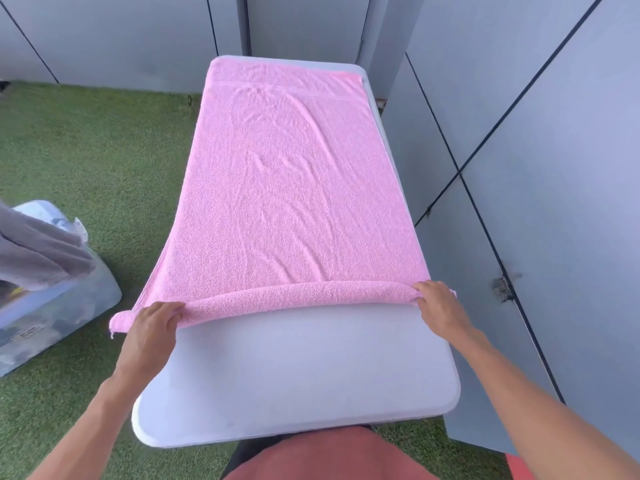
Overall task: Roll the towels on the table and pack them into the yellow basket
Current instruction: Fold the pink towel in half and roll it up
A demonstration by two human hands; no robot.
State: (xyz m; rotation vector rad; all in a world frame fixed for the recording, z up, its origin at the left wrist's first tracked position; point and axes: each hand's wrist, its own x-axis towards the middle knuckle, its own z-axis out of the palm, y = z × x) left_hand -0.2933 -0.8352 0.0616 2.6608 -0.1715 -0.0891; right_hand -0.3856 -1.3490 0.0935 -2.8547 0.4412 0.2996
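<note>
On the white table [294, 375], the pink towel [294, 188] lies flat, its near edge just rolled. Your left hand [152, 327] and right hand [438, 303] pinch the roll's ends; keep it tight and even, pushing both away together.

Both arms reach forward; left hand [152, 327] and right hand [438, 304] pinched.
</note>
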